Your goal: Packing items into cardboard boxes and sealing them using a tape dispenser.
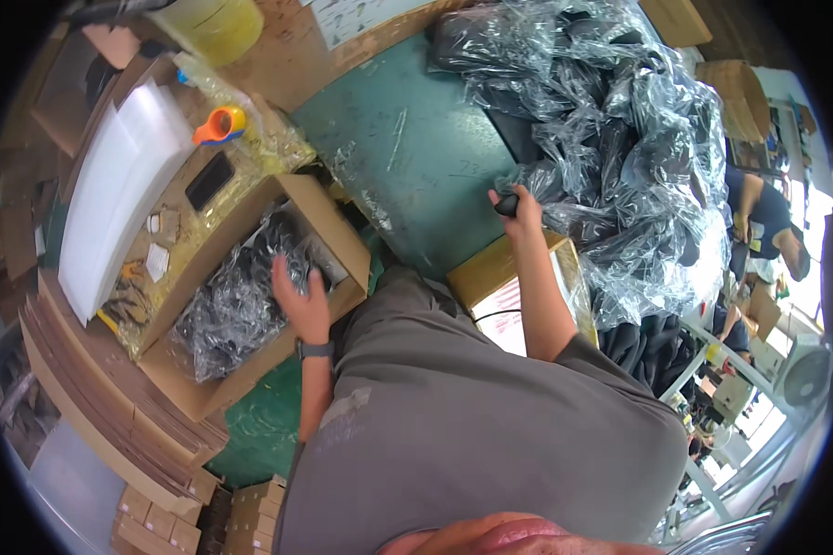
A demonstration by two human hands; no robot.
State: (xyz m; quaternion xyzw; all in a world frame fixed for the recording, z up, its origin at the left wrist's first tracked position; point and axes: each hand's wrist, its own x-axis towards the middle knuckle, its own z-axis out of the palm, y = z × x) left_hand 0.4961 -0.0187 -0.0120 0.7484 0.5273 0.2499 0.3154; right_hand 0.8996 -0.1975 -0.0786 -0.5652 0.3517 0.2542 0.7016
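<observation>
My left hand [303,298], fingers spread, is over the near side of an open cardboard carton [180,375]. Dark items in crinkled clear plastic bags [227,319] lie inside that carton. Out to the right, my right hand [525,211] is closed around the rounded end of a black object [506,205]; its exact kind I cannot make out. Clear plastic shows beside this object, at the edge of a big heap of bagged dark items [620,157]. The heap covers the right part of a green tabletop [407,139].
An orange tape dispenser [220,127] and a dark phone-like slab [210,181] lie left, near a stack of white sheets [125,185]. Flattened cardboard [111,398] is stacked lower left. A taped carton [491,268] stands below my right arm. Another person [764,213] is at far right.
</observation>
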